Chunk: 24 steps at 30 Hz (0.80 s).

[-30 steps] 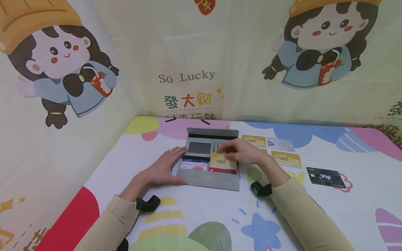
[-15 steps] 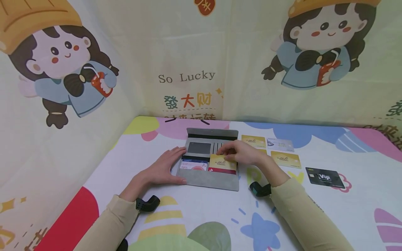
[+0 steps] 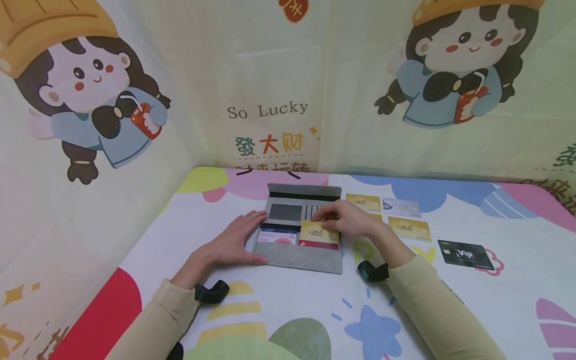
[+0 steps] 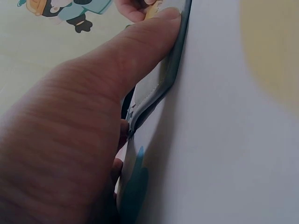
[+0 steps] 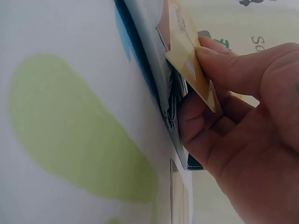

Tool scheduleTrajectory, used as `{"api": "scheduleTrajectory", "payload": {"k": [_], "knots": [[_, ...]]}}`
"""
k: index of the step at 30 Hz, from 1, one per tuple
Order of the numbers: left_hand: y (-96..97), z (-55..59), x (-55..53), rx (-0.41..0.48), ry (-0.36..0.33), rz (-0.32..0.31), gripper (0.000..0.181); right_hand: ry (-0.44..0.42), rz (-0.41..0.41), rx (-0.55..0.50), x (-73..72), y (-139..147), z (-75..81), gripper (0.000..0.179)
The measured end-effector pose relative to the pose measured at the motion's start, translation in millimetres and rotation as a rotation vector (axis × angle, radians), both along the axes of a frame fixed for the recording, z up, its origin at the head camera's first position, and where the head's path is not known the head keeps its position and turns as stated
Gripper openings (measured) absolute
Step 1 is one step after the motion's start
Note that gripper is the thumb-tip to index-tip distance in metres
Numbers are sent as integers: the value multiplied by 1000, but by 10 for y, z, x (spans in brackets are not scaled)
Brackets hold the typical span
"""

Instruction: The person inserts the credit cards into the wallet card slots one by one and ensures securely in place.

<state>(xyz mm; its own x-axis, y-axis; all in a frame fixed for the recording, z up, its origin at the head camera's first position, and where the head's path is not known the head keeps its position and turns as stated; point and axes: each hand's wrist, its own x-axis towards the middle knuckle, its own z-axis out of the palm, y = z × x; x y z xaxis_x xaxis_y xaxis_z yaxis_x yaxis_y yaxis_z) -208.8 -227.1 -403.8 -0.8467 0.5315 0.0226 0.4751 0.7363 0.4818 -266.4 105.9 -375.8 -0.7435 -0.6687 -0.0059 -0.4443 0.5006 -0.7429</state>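
Note:
A grey wallet [image 3: 306, 261] lies unfolded on the table. My left hand [image 3: 236, 240] lies along its left side, fingers fairly straight, the thumb over its near left corner; in the left wrist view the thumb [image 4: 149, 39] reaches across the wallet's edge. My right hand [image 3: 348, 217] pinches a gold card [image 3: 319, 234] between thumb and fingers over the wallet's right half. In the right wrist view the gold card [image 5: 189, 56] stands tilted at the wallet's pocket. A red-edged card [image 3: 318, 245] shows below it. A white and pink VIP card [image 3: 278, 236] sits in the left pocket.
Right of the wallet lie gold cards [image 3: 363, 202] [image 3: 409, 228], one partly hidden behind my right hand, and a silver card [image 3: 402, 207]. Farther right is a black VIP card [image 3: 465, 254]. A printed cloth wall [image 3: 261, 65] rises behind the table.
The gold card has shifted very slightly towards the near side between my right fingers, its tilt a little altered. My left hand and the wallet stay in place.

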Motion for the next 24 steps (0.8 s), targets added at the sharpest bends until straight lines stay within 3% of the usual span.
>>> {"api": "scheduleTrajectory", "payload": {"k": [24], "knots": [[-6,-34,-36,0,-7,6,108,-51,9,15,18,-48,-9,20]]}}
